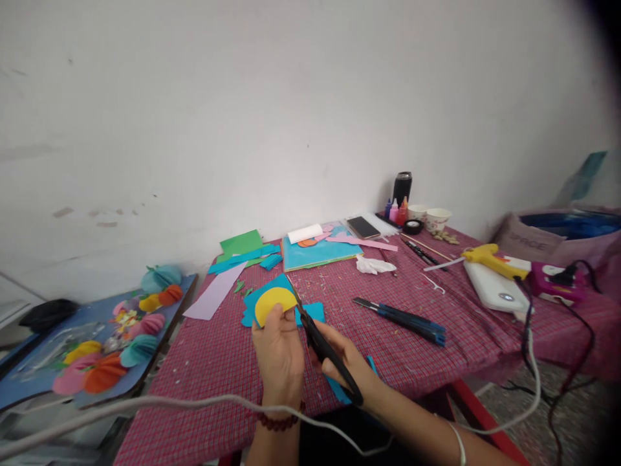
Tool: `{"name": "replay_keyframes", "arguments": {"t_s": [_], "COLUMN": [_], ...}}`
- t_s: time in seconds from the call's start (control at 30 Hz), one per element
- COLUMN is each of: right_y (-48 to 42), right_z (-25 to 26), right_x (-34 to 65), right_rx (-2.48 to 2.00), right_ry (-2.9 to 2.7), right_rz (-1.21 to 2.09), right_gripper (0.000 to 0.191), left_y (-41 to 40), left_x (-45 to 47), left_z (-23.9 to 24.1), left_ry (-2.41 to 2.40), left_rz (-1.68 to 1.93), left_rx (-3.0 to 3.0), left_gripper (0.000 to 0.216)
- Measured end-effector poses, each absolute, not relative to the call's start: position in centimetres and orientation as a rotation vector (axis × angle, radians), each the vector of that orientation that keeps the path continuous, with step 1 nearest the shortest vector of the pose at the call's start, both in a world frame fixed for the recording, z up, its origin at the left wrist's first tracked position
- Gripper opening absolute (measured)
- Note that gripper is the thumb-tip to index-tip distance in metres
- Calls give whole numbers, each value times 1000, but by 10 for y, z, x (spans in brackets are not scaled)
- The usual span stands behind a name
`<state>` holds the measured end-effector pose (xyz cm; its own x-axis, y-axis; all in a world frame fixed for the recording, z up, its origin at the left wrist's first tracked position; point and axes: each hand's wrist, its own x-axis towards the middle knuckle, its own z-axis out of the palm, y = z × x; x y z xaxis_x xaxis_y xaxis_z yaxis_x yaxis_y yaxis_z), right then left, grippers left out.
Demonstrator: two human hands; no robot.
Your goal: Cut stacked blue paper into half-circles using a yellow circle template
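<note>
My left hand point(280, 346) pinches a yellow paper half-circle point(272, 303) together with a blue paper piece point(279, 283) behind it. In my right hand point(352, 372) is a pair of scissors with black handles point(332, 356). Their blades reach the right edge of the held papers; whether they are apart I cannot tell. More blue paper point(313, 312) lies on the table beyond my fingers. A blue strip point(337, 390) shows below the right hand. To the right of the scissors rests a utility knife point(402, 320) with its blade end toward me.
A yellow glue gun point(495, 259) sits on a white box point(497, 285) at the right, with cords nearby. A white cable point(218, 400) crosses in front of my wrists. Paper sheets point(320, 252), a phone point(363, 227) and paper cups point(437, 220) stand or lie toward the wall. Paper pompoms point(104, 372) lie left.
</note>
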<state>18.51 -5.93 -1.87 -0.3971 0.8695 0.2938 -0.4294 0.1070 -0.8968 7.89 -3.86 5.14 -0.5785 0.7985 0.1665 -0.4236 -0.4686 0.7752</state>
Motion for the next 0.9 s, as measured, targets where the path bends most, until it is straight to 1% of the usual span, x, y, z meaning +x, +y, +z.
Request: {"name": "replay_keyframes", "arguments": {"t_s": [0.13, 0.27, 0.47, 0.67, 0.8, 0.9], "right_y": [-60, -60, -61, -63, -64, -66], "right_z": [-17, -18, -20, -19, -16, -14], "right_x": [185, 186, 185, 183, 183, 183], "right_rx": [-508, -503, -465, -504, -521, -547], "right_ry": [-1286, -1280, -1253, -1231, -1237, -1249], "right_rz": [1562, 1576, 1578, 1572, 1542, 1514], "right_gripper": [72, 73, 63, 65, 58, 61], "left_y": [-38, -38, -39, -39, -40, -41], "left_x": [76, 77, 79, 80, 83, 84], "left_z": [47, 48, 52, 51, 52, 54], "left_ry": [957, 932, 893, 863, 788, 755], "left_rz": [2050, 2042, 2068, 2070, 2060, 2050], "left_rx": [754, 675, 597, 594, 473, 414], "left_gripper": [6, 6, 9, 7, 11, 15]}}
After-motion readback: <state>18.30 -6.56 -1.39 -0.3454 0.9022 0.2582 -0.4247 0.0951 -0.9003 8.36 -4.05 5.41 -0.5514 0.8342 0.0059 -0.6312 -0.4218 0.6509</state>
